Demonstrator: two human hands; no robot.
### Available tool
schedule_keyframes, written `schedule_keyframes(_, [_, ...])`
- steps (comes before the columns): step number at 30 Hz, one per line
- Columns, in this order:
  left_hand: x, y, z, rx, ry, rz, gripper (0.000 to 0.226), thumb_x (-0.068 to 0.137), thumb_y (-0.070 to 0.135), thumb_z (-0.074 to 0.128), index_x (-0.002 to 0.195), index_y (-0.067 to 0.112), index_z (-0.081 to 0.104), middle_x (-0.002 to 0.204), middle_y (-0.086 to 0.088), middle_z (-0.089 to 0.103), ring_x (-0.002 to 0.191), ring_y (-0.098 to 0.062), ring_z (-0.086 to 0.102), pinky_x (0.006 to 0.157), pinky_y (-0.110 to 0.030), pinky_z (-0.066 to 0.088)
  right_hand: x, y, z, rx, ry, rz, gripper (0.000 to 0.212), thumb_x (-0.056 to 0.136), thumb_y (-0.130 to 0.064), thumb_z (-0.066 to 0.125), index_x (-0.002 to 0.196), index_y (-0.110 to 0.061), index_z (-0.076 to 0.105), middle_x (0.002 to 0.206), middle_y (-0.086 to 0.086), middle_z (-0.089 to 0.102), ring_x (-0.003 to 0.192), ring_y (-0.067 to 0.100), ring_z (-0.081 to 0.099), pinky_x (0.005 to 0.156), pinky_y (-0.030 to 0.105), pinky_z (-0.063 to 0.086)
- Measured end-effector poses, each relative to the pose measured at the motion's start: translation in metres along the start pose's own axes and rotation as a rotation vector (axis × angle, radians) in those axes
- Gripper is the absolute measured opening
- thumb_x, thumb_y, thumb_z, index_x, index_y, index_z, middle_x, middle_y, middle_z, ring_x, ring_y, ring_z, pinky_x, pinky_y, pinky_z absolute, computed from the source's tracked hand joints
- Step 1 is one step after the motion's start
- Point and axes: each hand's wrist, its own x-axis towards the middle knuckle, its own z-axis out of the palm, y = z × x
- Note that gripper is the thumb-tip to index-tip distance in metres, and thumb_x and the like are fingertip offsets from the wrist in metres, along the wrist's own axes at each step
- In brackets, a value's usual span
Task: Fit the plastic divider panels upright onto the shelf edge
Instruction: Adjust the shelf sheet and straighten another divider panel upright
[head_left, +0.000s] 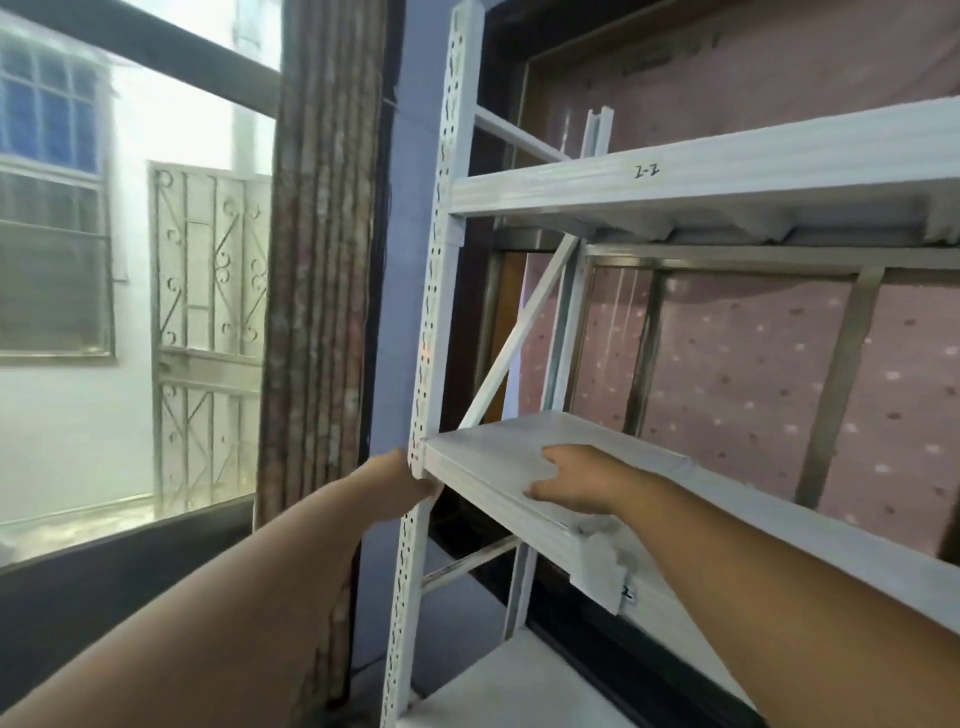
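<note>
A white metal shelf rack fills the right half of the view. My left hand (402, 480) is wrapped around its perforated front-left post (434, 332), level with the middle shelf (779, 512). My right hand (574, 480) lies on that shelf's front left part, fingers on top and thumb at the front edge. It holds a pale plastic divider panel (597, 564), which lies flat there and has a blurred end hanging over the shelf's front edge. Another clear divider panel (597, 132) stands upright on the upper shelf (727, 174), which is marked "2-2".
A brown patterned curtain (322, 312) hangs just left of the post, with a large window (130, 260) beyond it. A pink dotted fabric (737, 374) covers the wall behind the rack. A diagonal brace (514, 338) crosses the rack's left side. A lower white shelf (509, 691) sits below.
</note>
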Motion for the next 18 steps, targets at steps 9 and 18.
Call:
schedule_keyframes(9, [0.037, -0.049, 0.006, -0.159, -0.067, -0.121, 0.092, 0.094, 0.046, 0.073, 0.164, 0.010, 0.025, 0.164, -0.011, 0.043, 0.141, -0.028, 0.052, 0.110, -0.038, 0.049, 0.036, -0.028, 0.035, -0.193, -0.009, 0.031, 0.059, 0.092, -0.053, 0.066, 0.137, -0.016, 0.057, 0.137, 0.006, 0.062, 0.119, 0.026, 0.061, 0.095, 0.035, 0.049])
schedule_keyframes(18, [0.047, -0.007, 0.001, -0.638, -0.133, -0.122, 0.049, 0.104, 0.043, 0.059, 0.145, 0.018, 0.053, 0.111, 0.001, 0.061, 0.099, -0.022, 0.066, 0.087, -0.043, 0.065, 0.019, -0.050, 0.005, -0.153, 0.162, -0.055, 0.057, 0.094, -0.047, 0.061, 0.143, -0.019, 0.056, 0.137, 0.007, 0.064, 0.117, 0.029, 0.063, 0.093, 0.039, 0.054])
